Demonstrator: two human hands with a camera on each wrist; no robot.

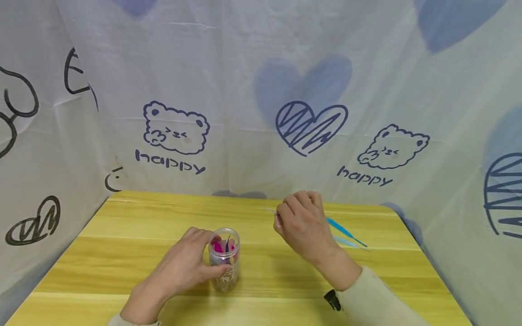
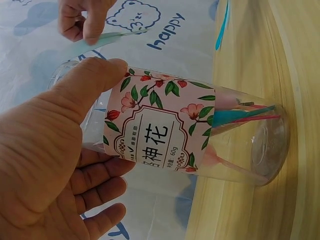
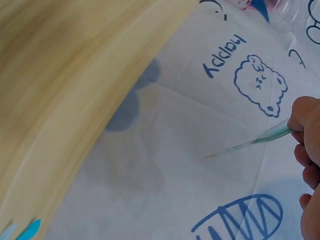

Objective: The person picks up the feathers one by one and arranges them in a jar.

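Observation:
My left hand (image 1: 177, 265) grips a clear glass or plastic jar (image 1: 225, 283), thumb on one side and fingers on the other. The jar stands upright on the table, its mouth uncovered, with a pink floral label (image 2: 160, 125) around it. Inside show pink and blue feathers, their thin quills (image 2: 247, 117) reaching toward the bottom. To the right of the jar and above the table, my right hand (image 1: 303, 226) pinches a pale green feather (image 3: 275, 132), its bare quill pointing away from the fingers. Most of that feather is hidden by the hand in the head view.
A bright blue feather (image 1: 340, 227) and a pale blue one (image 1: 350, 243) lie on the wood-grain table (image 1: 134, 213) beyond my right wrist. Printed white cloth (image 1: 244, 154) hangs behind the table and on both sides. A black strap end (image 1: 333, 299) pokes out by the right sleeve.

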